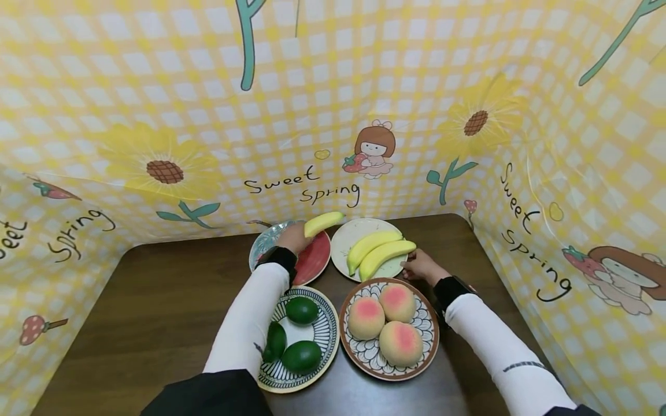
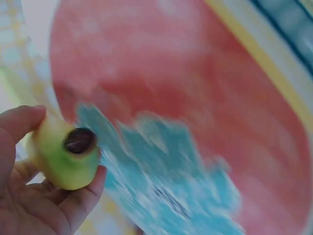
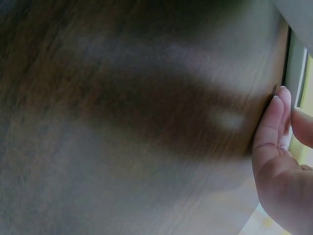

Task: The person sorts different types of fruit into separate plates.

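Note:
My left hand point(image 1: 293, 237) grips a yellow banana point(image 1: 324, 223) above a red and teal plate point(image 1: 317, 258). In the left wrist view, the banana's dark end point(image 2: 79, 141) points toward the camera, with the thumb and fingers around the fruit. At the right edge of a white plate point(image 1: 340, 242), my right hand point(image 1: 422, 267) holds the rim between thumb and fingers. Two more bananas point(image 1: 387, 258) lie side by side on that plate. Seen from the right wrist, the fingers point(image 3: 270, 127) rest along the outside of the rim.
Nearer to me, a blue-patterned plate point(image 1: 331, 341) bears several dark green oval fruits point(image 1: 302, 357), partly behind the left sleeve. Beside it, a brown-rimmed plate point(image 1: 434, 341) carries three peaches point(image 1: 400, 344). A yellow checked cloth point(image 1: 291, 115) hangs around the wooden table point(image 1: 171, 300).

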### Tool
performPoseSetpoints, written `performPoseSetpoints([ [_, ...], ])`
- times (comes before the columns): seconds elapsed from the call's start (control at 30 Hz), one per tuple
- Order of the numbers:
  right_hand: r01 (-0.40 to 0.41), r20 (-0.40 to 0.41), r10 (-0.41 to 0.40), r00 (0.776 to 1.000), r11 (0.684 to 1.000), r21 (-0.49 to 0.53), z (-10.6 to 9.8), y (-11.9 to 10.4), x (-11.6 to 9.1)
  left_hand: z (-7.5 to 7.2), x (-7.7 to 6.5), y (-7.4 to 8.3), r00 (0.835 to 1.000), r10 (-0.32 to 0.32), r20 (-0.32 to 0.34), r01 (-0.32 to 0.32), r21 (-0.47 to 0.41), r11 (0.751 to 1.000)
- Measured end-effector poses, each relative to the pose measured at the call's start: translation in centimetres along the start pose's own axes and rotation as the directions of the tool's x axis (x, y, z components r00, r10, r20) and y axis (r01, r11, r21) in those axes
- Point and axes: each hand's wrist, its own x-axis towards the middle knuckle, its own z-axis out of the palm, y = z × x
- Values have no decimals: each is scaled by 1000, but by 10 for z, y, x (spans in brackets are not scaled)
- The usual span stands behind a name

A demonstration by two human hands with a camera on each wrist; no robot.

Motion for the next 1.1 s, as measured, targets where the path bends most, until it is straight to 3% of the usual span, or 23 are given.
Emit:
performPoseSetpoints([
  [0.23, -23, -20, 23, 1000, 1000, 19, 3, 3, 3, 20, 12, 46, 996, 51, 72, -45, -73, 996],
  [0.47, -29, -36, 30, 999, 999, 15, 4, -3, -2, 41, 15, 77, 997, 58, 46, -52, -117, 992],
  [0.63, -13, -29, 13, 999, 1000, 19, 4, -1, -1, 51, 17, 84, 995, 73, 74, -61, -150, 987],
  [0.9, -13, -59, 13, 998, 1000, 5, 7, -5, 0, 57, 22, 85, 993, 72, 93, -60, -118, 991],
  [1.1, -28, -72, 28, 997, 1000, 6, 3, -2, 0, 65, 30, 84, 983, 121, 139, -103, -130, 986],
])
